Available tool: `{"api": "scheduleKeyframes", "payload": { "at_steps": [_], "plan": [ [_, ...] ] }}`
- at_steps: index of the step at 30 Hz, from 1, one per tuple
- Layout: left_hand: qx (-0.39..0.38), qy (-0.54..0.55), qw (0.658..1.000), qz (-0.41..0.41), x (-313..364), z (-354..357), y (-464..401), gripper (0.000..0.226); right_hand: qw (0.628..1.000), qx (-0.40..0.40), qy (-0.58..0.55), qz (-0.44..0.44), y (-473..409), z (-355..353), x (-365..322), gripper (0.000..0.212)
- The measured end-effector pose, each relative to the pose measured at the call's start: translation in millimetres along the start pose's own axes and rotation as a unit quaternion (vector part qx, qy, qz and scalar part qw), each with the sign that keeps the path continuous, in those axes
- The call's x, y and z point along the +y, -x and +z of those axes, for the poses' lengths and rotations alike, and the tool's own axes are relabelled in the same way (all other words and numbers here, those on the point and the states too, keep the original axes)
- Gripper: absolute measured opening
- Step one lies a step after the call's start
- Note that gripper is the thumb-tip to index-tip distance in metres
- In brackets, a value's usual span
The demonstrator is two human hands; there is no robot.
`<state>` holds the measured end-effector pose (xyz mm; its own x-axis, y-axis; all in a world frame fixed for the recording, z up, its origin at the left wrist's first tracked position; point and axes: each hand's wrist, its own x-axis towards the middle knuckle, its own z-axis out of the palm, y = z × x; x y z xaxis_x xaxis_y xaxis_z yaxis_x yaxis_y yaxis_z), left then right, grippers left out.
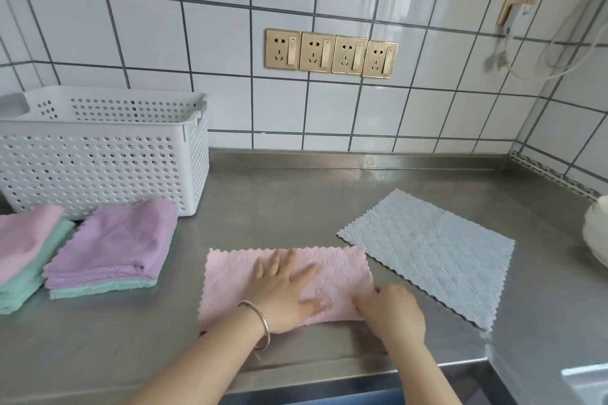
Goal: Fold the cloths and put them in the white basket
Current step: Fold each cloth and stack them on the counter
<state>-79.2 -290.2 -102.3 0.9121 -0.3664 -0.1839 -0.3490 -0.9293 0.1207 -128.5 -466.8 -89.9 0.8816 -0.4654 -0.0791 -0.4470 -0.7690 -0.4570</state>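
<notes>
On the steel counter [296,207], pink cloth [335,273] lies long-axis sideways; left hand [283,289] flat, right hand [391,309] pinching it.

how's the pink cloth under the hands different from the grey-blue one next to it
The pink cloth looks folded in half, a narrower strip; the grey-blue cloth lies fully open. Both hands, left hand and right hand, press the pink one; the grey-blue one is untouched. Both have zigzag edges and lie flat on the steel counter.
</notes>
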Motion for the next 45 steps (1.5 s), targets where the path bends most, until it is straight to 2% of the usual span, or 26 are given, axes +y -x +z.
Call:
{"api": "scheduleKeyframes", "payload": {
  "at_steps": [2,3,4,5,7,9,10,11,13,17,20,25,29,33,40,43,45],
  "plan": [
    [0.015,0.035,0.999,-0.010,4.2,-7.1,-0.7,0.066,0.996,0.070,-0.036,-0.036,6.0,3.9,-6.7,0.008],
    [0.035,0.077,0.996,-0.009,8.3,-13.1,0.5,0.062,0.989,0.119,-0.055,-0.070,10.3,6.1,-11.6,0.004],
    [0.059,0.150,0.987,-0.011,12.7,-21.5,2.8,0.059,0.974,0.175,-0.073,-0.119,14.6,8.9,-17.5,0.010],
    [0.077,0.245,0.966,-0.020,16.2,-30.5,3.8,0.056,0.956,0.222,-0.083,-0.172,18.8,11.7,-24.3,0.015],
    [0.080,0.435,0.895,-0.055,18.6,-50.3,4.2,0.057,0.912,0.292,-0.073,-0.280,25.4,16.3,-39.2,0.017],
    [0.100,0.540,0.831,-0.092,12.7,-63.0,5.2,0.051,0.880,0.296,-0.063,-0.366,32.1,21.1,-52.6,0.010],
    [0.115,0.546,0.823,-0.104,7.8,-65.6,6.2,0.044,0.869,0.286,-0.066,-0.399,35.1,24.5,-57.1,0.009],
    [0.128,0.532,0.830,-0.108,3.2,-67.3,8.6,0.037,0.860,0.274,-0.072,-0.425,37.4,28.5,-59.7,0.010],
    [0.150,0.506,0.840,-0.128,-11.8,-64.2,13.9,0.040,0.857,0.236,-0.084,-0.451,42.2,37.6,-63.8,0.026],
    [0.192,0.486,0.834,-0.176,-40.0,-53.6,24.4,0.044,0.889,0.143,-0.093,-0.425,44.0,47.8,-64.0,0.061],
    [0.199,0.482,0.827,-0.212,-58.4,-46.0,30.9,0.041,0.905,0.083,-0.067,-0.412,46.2,55.1,-61.7,0.069],
    [0.173,0.410,0.861,-0.249,-74.7,-30.3,37.0,0.026,0.919,-0.006,-0.034,-0.393,55.1,51.3,-66.4,0.073],
    [0.170,0.374,0.875,-0.256,-82.7,-19.9,33.0,0.032,0.918,0.020,0.008,-0.397,54.1,64.3,-68.1,0.071],
    [0.175,0.352,0.884,-0.254,-87.3,-18.7,32.7,0.039,0.910,0.028,0.043,-0.411,53.1,65.7,-69.5,0.059],
    [0.223,0.194,0.924,-0.242,-81.9,-13.9,39.6,0.034,0.896,0.020,0.073,-0.439,50.8,67.7,-68.0,0.049],
    [0.237,0.138,0.926,-0.258,-75.5,-11.3,42.7,0.034,0.895,0.026,0.097,-0.435,49.7,67.1,-65.5,0.057],
    [0.243,0.128,0.922,-0.273,-74.7,-9.1,44.7,0.033,0.893,0.017,0.056,-0.446,53.1,61.0,-66.7,0.066]
  ]
}}
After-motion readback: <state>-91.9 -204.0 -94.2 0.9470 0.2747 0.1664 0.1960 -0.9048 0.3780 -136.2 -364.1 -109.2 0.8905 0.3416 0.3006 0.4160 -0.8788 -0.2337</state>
